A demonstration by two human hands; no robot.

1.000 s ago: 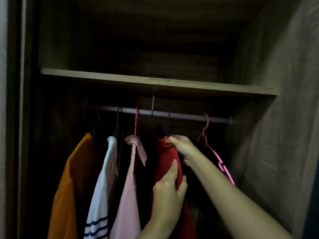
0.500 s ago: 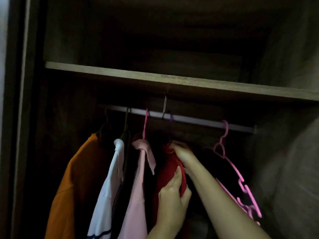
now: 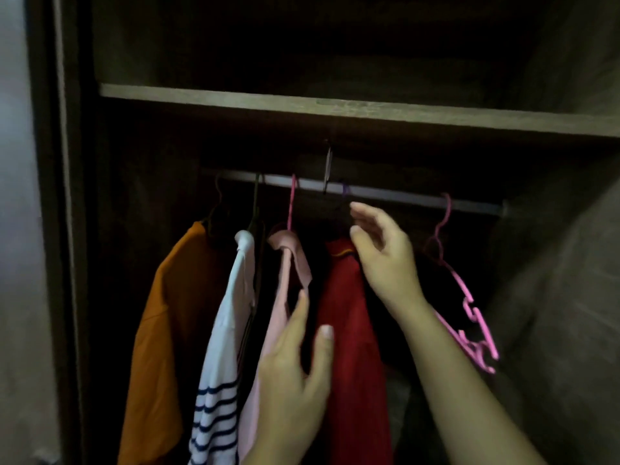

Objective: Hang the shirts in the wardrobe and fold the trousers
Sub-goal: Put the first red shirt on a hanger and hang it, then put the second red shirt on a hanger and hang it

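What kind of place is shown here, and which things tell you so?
Most likely the inside of a home wardrobe: a red shirt and an orange shirt hang from a metal rail, beneath a wooden shelf.

A matt wood-grain shelf tops a smooth, dull metal rail, from which hang soft matt cloth shirts, orange, striped white, pink and red, beside a smooth pink plastic hanger.
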